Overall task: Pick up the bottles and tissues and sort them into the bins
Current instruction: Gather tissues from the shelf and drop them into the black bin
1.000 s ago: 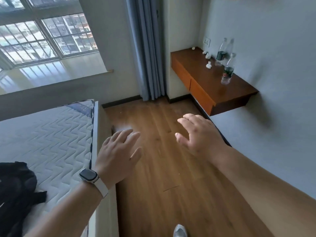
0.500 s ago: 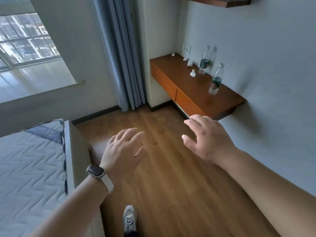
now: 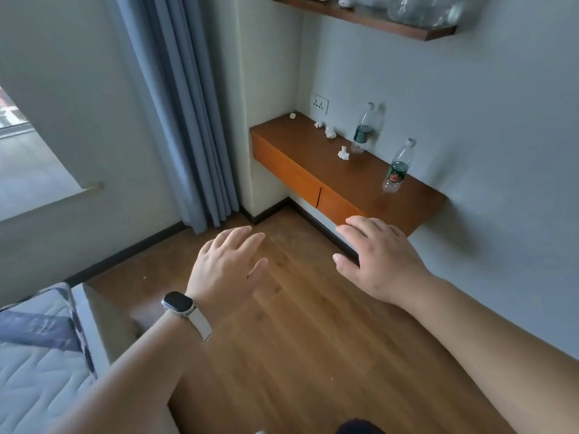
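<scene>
Head view, near to far. Left grip point(image 3: 227, 267): palm down, fingers straight and slightly spread, holding nothing. A dark-faced watch point(image 3: 178, 303) on a pale band sits at its wrist. Right grip point(image 3: 380, 261): palm down, fingers relaxed and apart, holding nothing. Both hover over a floor point(image 3: 297, 355) of warm brown wood planks.

Nearer than the left grip and to its left lies the corner of a quilted white mattress point(image 3: 37, 355) with a blue border.

Just beyond the right grip hangs a wall-mounted counter point(image 3: 313, 158) of glossy reddish-brown wood with two flat drawer fronts. Whether the fingertips touch it cannot be told.

On the counter, beyond the right grip, stands the near bottle point(image 3: 396, 169): upright, clear plastic, white cap, green label with a red mark. The far bottle point(image 3: 362, 130) is of like build and stands farther on, by the wall.

Four small crumpled white tissues point(image 3: 343, 153) lie spread from beside the far bottle toward the far corner, well apart from both grips.

Behind them are a white socket point(image 3: 319, 104) and a pleated grey-blue curtain point(image 3: 181, 120) beyond the left grip. A dark wood shelf point(image 3: 360, 20) hangs overhead.
</scene>
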{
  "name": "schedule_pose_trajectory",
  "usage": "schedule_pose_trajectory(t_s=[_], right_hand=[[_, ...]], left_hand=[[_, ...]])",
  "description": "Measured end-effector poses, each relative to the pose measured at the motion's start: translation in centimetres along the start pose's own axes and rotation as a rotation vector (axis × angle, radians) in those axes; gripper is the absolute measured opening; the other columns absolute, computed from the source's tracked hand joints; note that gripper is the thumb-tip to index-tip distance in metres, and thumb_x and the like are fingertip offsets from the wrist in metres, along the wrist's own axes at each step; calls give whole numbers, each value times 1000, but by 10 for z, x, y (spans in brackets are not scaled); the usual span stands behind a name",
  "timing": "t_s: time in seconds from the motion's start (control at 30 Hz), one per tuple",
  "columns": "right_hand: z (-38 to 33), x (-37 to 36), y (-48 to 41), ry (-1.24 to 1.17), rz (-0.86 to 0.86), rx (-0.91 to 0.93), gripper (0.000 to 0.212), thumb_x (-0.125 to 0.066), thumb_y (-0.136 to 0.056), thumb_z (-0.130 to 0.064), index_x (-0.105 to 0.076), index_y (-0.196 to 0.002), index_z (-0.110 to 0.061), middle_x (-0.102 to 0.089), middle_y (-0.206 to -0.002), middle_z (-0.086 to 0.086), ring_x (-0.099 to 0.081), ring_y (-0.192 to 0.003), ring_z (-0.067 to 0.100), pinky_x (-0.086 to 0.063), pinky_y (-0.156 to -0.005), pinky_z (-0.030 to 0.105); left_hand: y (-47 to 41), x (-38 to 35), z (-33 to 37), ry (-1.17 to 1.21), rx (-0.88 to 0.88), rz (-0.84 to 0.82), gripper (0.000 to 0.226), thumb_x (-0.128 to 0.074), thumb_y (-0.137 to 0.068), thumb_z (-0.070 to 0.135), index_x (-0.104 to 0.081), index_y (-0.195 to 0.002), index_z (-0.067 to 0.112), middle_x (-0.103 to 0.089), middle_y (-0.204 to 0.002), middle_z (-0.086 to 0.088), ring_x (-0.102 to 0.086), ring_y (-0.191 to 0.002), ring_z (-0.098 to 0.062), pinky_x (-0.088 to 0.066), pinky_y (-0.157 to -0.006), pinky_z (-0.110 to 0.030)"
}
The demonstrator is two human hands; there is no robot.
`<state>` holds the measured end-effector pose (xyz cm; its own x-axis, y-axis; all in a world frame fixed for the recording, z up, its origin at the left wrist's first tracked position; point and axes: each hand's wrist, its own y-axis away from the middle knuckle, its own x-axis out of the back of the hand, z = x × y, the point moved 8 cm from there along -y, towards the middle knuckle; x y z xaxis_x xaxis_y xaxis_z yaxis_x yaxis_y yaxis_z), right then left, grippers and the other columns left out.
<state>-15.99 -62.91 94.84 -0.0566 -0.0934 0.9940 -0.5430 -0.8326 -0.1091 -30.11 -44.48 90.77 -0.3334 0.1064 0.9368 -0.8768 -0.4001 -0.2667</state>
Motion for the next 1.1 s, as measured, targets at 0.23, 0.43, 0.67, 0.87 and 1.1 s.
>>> schedule_pose_trajectory(t_s=[0.23,0.43,0.67,0.87,1.1], right_hand=[[16,-27,-58,0,-49,-81,55,-35,-94,-54,-45,-137,-22,-44,-142,-1,-41,-130,20,-38,-103,40],[43,-66,-130,-65,-67,-97,54,-37,-93,-53,-46,-136,-21,-45,-140,-2,-42,-128,19,-38,-101,39],[94,-80,-233,-116,-94,-69,54,-33,-93,-55,-45,-135,-23,-45,-138,-4,-44,-123,19,-41,-100,39],[159,-78,-310,-101,-94,-82,56,-30,-94,-55,-42,-138,-22,-42,-141,-3,-41,-128,19,-36,-104,41],[200,-89,-355,-136,-104,-155,58,-28,-93,-56,-40,-140,-24,-39,-144,-5,-37,-132,17,-34,-106,38]], left_hand=[[-52,-24,-40,1,-8,-45,50,-44,-92,50,-57,-133,24,-57,-136,0,-50,-128,-25,-43,-101,-46],[-116,-49,-57,-52,-31,-93,48,-46,-93,48,-56,-133,25,-56,-137,1,-49,-129,-23,-42,-102,-44],[-233,-63,-71,-98,-10,-111,45,-49,-92,47,-58,-131,25,-58,-133,2,-53,-125,-24,-45,-99,-45],[-326,-78,-58,-114,-38,-82,42,-51,-92,44,-59,-128,24,-58,-133,3,-51,-126,-24,-46,-99,-46],[-398,-106,-52,-105,-83,-137,43,-50,-95,46,-50,-136,33,-54,-137,8,-45,-132,-19,-39,-106,-41]])
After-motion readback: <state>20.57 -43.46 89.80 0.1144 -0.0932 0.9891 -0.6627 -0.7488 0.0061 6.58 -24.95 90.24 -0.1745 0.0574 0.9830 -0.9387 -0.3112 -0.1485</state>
